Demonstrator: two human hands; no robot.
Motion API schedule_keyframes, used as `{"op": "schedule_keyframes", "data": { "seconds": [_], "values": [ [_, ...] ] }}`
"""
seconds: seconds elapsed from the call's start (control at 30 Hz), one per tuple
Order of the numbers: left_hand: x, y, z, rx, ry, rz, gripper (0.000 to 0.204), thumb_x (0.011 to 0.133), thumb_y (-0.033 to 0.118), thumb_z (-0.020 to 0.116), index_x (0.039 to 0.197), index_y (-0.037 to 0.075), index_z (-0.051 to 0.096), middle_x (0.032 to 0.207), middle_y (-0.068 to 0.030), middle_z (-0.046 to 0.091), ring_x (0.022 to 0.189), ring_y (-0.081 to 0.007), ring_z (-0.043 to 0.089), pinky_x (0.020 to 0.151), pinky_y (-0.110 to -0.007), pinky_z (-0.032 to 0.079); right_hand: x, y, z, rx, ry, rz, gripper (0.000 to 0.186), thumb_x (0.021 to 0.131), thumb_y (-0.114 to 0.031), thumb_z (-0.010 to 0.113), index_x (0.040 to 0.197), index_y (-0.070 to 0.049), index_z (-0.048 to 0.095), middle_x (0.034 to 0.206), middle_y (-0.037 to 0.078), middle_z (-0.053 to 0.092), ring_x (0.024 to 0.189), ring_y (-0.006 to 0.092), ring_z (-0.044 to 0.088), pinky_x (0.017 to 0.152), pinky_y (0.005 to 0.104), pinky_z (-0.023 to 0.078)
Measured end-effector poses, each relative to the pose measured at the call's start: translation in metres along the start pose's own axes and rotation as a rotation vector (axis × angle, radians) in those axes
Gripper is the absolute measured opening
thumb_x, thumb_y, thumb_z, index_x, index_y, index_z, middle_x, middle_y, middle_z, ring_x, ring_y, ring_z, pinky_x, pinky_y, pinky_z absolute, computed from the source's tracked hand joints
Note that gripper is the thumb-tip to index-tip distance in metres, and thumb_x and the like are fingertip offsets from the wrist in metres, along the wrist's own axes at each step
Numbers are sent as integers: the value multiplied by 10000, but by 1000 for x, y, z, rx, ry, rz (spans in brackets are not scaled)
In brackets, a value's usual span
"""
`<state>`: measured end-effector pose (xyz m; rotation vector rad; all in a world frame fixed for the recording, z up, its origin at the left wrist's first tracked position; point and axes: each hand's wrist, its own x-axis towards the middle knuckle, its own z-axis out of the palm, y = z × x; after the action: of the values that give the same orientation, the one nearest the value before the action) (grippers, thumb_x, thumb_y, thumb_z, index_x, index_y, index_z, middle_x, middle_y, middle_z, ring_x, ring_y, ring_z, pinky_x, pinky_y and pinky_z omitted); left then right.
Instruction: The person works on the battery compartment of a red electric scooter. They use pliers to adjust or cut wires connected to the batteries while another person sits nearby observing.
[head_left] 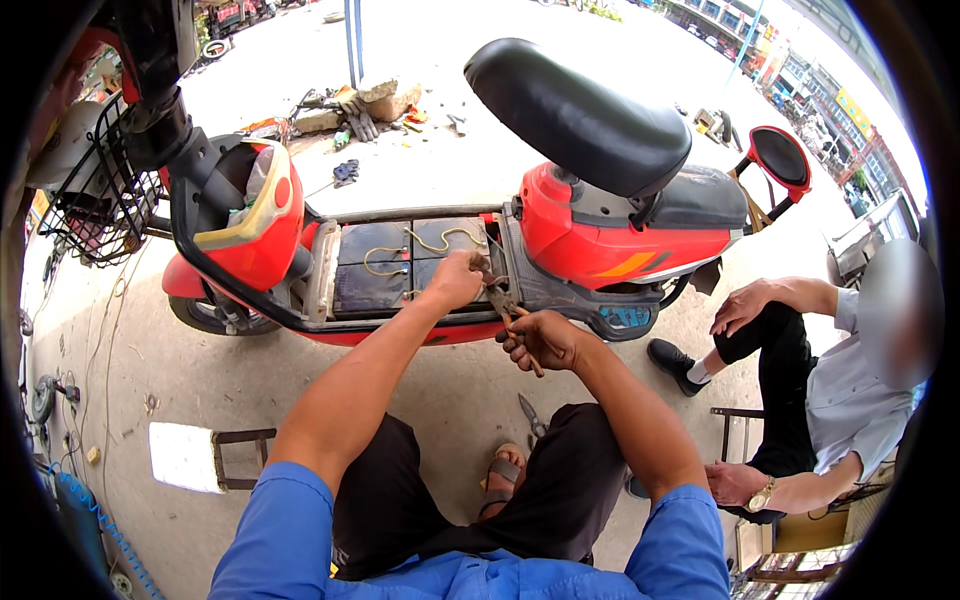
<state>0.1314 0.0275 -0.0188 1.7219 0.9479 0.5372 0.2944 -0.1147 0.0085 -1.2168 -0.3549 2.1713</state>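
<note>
One pair of pliers [499,300] at the edge of the batteries [370,290]

From my remote seat, I look down past two blue sleeves at a red scooter [550,215] standing side-on. Its battery bay lies open, the dark blocks packed side by side, with pale wires [440,249] curling over their tops.

My right grip [545,338] is clamped on the pliers, around the orange handles. The tool slants across the bay's near right corner, head toward the batteries, handles toward me. My left grip [458,278] is at the head of the pliers, fingers curled in close; I cannot tell whether they pinch the tool, a wire or nothing.

Right of the bay, the black seat [580,115] is tipped up over the red body. At the left end I have the wire basket [105,195].

Below, on the concrete floor [230,395], a second tool [531,414] lies near a sandalled foot [502,478], and a white-topped stool [187,457] is off to my left. Beyond the scooter, a dark glove [346,172] lies on the ground. On my right sits a person [845,400] in a light shirt, one hand over a knee, a watch on the other wrist.
</note>
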Motion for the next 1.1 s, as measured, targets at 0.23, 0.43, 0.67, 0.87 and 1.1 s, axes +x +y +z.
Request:
{"op": "schedule_keyframes", "data": {
  "seconds": [0.23, 0.43, 0.67, 0.87, 1.1],
  "values": [
    [-5, -3, -1, 166, 79, 69, 276, 804, -38, 497, 1040, -71, 635, 970, -177, 710, 940, -245, 684, 851, -332, 510, -4, -17, 3, -201, 62, 73, 100, 929, -141, 483, 986, -151, 401, 749, 33, 468, 607, 120, 430, 513, 271, 367],
    [-13, 3, -1, 309, 86, 147, 292, 745, -52, 517, 1008, -58, 644, 946, -188, 709, 927, -293, 688, 830, -366, 525, -7, -45, -10, -467, 93, 225, 103, 910, -143, 499, 979, -103, 434, 743, 38, 475, 597, 125, 444, 513, 273, 390],
    [-14, -3, 2, 447, 96, 191, 321, 717, -50, 523, 1007, -33, 658, 940, -189, 705, 929, -332, 675, 834, -394, 523, -10, -53, 1, -832, 253, 175, 103, 848, -90, 553, 888, -23, 484, 687, 62, 511, 528, 159, 494, 450, 326, 436],
    [-13, -7, 5, 389, 101, 208, 280, 713, -34, 561, 970, -26, 673, 917, -208, 696, 914, -362, 664, 817, -424, 518, -4, -46, -6, -1276, 380, 111, 136, 807, -93, 538, 731, 19, 528, 684, 124, 572, 520, 211, 564, 428, 378, 470],
    [-11, -10, 3, 345, 54, 168, 316, 711, -62, 511, 986, -39, 664, 911, -187, 707, 892, -319, 686, 812, -388, 528, -17, -39, 14, -1725, 483, -30, 285, 794, -104, 490, 891, 124, 631, 898, 309, 649, 817, 400, 669, 663, 456, 533]
  ]
}}
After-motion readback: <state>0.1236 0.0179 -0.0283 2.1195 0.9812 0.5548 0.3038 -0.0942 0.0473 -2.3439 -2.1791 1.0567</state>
